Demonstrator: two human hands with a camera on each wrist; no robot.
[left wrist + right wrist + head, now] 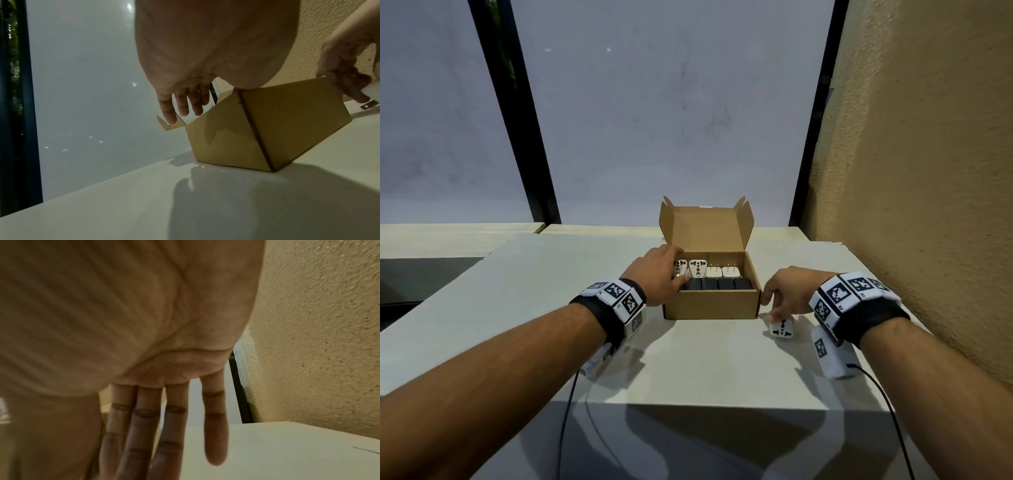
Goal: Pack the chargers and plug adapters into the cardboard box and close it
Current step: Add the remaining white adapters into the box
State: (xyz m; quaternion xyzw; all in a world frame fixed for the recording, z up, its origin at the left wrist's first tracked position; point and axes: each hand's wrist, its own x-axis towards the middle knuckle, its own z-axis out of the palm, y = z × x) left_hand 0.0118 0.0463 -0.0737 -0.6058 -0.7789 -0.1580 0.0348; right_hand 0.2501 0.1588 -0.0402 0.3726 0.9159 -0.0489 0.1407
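An open cardboard box (712,305) stands mid-table with its lid (707,228) upright. Its front row holds several black chargers (717,284). Behind them sit white plug adapters (697,268) and white chargers (722,272). At the box's left wall my left hand (671,270) pinches a white plug adapter (680,269) inside the box. In the left wrist view its fingers (183,104) hang over the box (287,121), and the thumb is hidden. Right of the box, my right hand (782,301) grips another white plug adapter (781,329), which sits low at the table.
The white table (688,370) ends in a front edge near me. A rough tan wall (928,171) runs close along the right side. Glass panes with black frames (530,137) stand behind the box. Thin black cables (566,421) trail from both wrists.
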